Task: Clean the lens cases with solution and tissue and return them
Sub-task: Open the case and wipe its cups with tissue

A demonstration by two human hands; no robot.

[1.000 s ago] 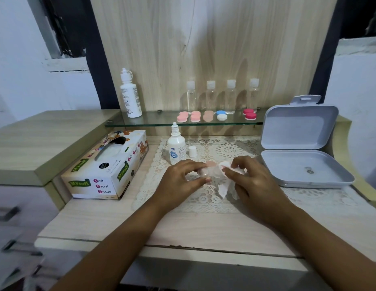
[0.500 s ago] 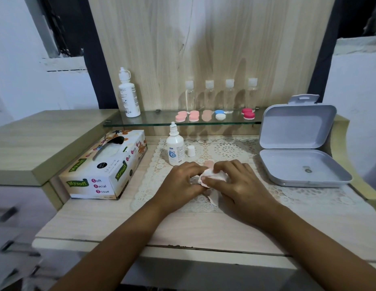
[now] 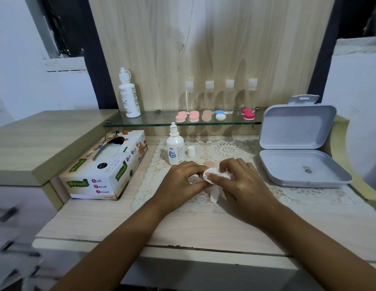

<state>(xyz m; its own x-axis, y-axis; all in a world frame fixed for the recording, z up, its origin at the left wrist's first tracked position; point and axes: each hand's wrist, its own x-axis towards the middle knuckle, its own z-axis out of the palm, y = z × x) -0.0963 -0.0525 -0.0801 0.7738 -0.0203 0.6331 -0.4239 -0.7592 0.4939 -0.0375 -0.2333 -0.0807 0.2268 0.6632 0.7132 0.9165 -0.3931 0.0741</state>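
A pale wood surface point(image 3: 183, 227) stands against a wood-panel wall. It carries a white lace mat point(image 3: 231, 148), a printed cardboard tissue box point(image 3: 105, 164), a small white solution bottle point(image 3: 175, 148) with its cap point(image 3: 191, 151) off, and an open grey plastic box point(image 3: 304, 164).

A second ago the hands were apart and the white tissue point(image 3: 214, 175) hung loose. Now the right hand point(image 3: 243, 183) has closed in, its grip pinching the tissue into a wad pressed against the left hand point(image 3: 183, 179). The left grip is curled, seemingly round the peach-pink plastic lens case point(image 3: 209, 164). Only a sliver of the case shows behind the fingertips, over the mat.

So wiping is likely under way. This case has not yet rejoined the other coloured cases point(image 3: 193, 116) on the glass shelf point(image 3: 153, 120).
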